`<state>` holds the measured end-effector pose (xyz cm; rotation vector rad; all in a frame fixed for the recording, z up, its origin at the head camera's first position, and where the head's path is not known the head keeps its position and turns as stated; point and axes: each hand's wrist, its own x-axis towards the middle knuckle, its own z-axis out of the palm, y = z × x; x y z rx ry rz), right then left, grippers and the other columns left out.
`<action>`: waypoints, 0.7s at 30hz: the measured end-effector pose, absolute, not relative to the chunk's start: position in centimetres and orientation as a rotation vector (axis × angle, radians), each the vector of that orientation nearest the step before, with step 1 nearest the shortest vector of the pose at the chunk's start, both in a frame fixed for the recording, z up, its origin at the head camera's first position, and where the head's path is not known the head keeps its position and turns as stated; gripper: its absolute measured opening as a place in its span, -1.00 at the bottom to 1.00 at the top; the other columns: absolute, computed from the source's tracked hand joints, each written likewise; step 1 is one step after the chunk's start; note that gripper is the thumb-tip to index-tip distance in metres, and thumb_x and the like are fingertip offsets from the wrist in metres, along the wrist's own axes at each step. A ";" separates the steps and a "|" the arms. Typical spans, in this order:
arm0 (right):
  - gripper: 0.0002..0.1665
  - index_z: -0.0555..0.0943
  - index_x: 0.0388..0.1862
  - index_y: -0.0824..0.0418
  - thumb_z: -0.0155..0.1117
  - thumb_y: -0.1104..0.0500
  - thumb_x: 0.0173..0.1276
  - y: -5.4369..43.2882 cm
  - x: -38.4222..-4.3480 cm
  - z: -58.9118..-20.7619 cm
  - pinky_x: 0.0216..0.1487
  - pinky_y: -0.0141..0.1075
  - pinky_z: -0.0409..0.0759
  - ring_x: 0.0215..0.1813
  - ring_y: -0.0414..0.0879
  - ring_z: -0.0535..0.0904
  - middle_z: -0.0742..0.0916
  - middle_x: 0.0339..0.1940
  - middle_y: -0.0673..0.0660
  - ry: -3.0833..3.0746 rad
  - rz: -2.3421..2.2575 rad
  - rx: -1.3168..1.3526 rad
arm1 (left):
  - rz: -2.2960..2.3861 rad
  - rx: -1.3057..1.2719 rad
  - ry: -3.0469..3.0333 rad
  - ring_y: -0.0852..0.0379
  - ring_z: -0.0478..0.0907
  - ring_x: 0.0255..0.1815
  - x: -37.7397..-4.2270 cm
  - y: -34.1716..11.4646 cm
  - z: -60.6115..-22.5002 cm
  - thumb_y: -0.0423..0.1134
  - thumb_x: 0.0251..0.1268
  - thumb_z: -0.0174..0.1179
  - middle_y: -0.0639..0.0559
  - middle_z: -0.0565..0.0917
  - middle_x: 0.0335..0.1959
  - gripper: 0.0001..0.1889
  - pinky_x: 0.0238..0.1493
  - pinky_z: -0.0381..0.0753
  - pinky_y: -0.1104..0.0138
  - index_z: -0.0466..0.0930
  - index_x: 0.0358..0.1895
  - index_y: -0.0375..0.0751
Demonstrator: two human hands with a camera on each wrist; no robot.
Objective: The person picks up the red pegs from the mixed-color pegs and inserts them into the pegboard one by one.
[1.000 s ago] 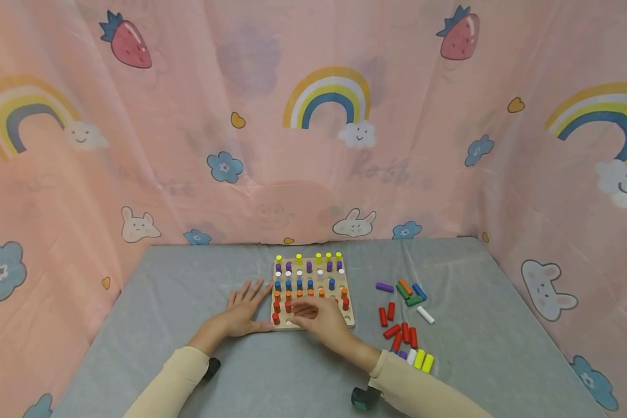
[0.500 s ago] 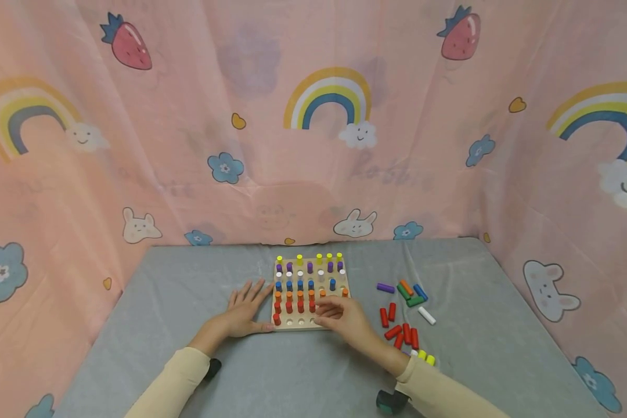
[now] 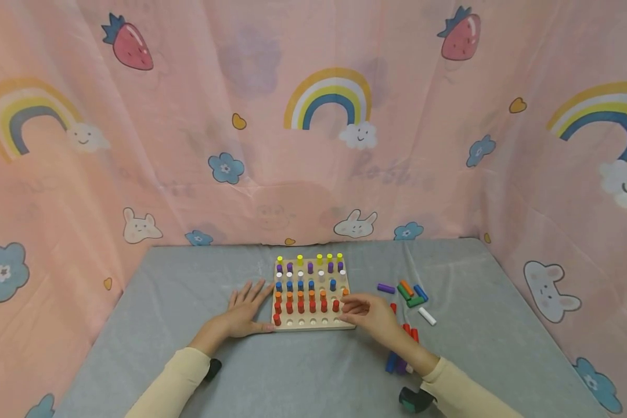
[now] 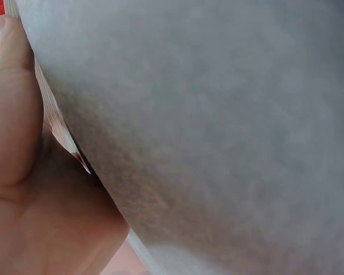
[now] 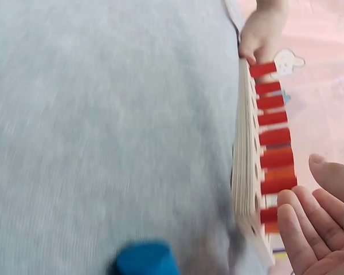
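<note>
A wooden pegboard (image 3: 308, 326) stands on the grey-covered table with upright pegs in rows: yellow, purple, white, blue, orange and red. Its front row has one red peg (image 3: 277, 319) at the left end and several bare holes beside it. My left hand (image 3: 242, 315) lies spread on the table, thumb and fingertips right at the board's left edge. At the right end of the second red row is my right hand (image 3: 375, 318), fingers loosely bent beside the last visible red peg (image 3: 336, 305). In the right wrist view, thumb and fingers (image 5: 301, 243) are apart with nothing between them.
Loose pegs lie right of the board, among them a purple peg (image 3: 385, 288), a white peg (image 3: 426, 316) and a green peg (image 3: 414, 302). Red pegs and a blue peg (image 3: 391, 362) are partly behind my right forearm. A pink patterned curtain (image 3: 271, 191) encloses the table.
My right hand has moved rightward along the board from its front-middle to its right edge, uncovering the second row's red pegs and now covering some loose pegs. The left hand stays put.
</note>
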<state>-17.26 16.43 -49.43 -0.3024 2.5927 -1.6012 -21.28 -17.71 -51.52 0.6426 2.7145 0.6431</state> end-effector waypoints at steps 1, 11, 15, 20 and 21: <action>-0.57 0.69 0.03 0.27 0.50 0.14 0.20 16.8 -17.3 -49.5 -0.24 -0.47 0.67 -0.24 -0.16 0.72 0.80 -0.20 0.18 2.592 -1.598 -0.310 | 0.639 0.642 2.718 -0.37 -0.31 0.64 -21.3 -17.7 -51.5 0.42 0.11 0.21 -0.18 -0.15 0.66 0.11 0.48 -0.35 -0.38 -0.12 0.62 0.03; -0.61 0.70 0.02 0.29 0.48 0.24 0.19 20.0 -17.9 -49.4 -0.32 -0.43 0.65 -0.33 -0.20 0.69 0.80 -0.28 0.16 2.666 -1.537 -0.260 | 0.621 0.642 2.722 -0.37 -0.29 0.64 -21.3 -17.6 -51.6 0.37 0.13 0.24 -0.20 -0.13 0.65 0.10 0.47 -0.31 -0.39 -0.11 0.62 -0.02; -0.61 0.71 0.03 0.26 0.48 0.22 0.20 21.2 -18.0 -49.3 -0.38 -0.38 0.63 -0.36 -0.19 0.67 0.80 -0.29 0.15 2.696 -1.504 -0.186 | 0.627 0.635 2.724 -0.37 -0.30 0.64 -21.3 -17.6 -51.7 0.36 0.13 0.25 -0.20 -0.13 0.65 0.10 0.48 -0.32 -0.39 -0.10 0.62 -0.01; -0.58 0.69 0.05 0.27 0.48 0.17 0.22 22.7 -18.4 -49.5 -0.39 -0.36 0.62 -0.36 -0.15 0.66 0.79 -0.29 0.15 2.715 -1.471 -0.122 | 0.629 0.625 2.722 -0.37 -0.30 0.64 -21.4 -17.6 -51.6 0.35 0.13 0.26 -0.19 -0.13 0.65 0.10 0.48 -0.32 -0.38 -0.11 0.62 -0.01; -0.57 0.69 0.06 0.29 0.47 0.15 0.23 23.1 -18.5 -49.6 -0.38 -0.37 0.62 -0.36 -0.15 0.66 0.79 -0.29 0.15 2.724 -1.461 -0.124 | 0.619 0.622 2.722 -0.36 -0.31 0.64 -21.4 -17.6 -51.5 0.35 0.14 0.26 -0.19 -0.14 0.66 0.09 0.48 -0.33 -0.38 -0.12 0.62 0.00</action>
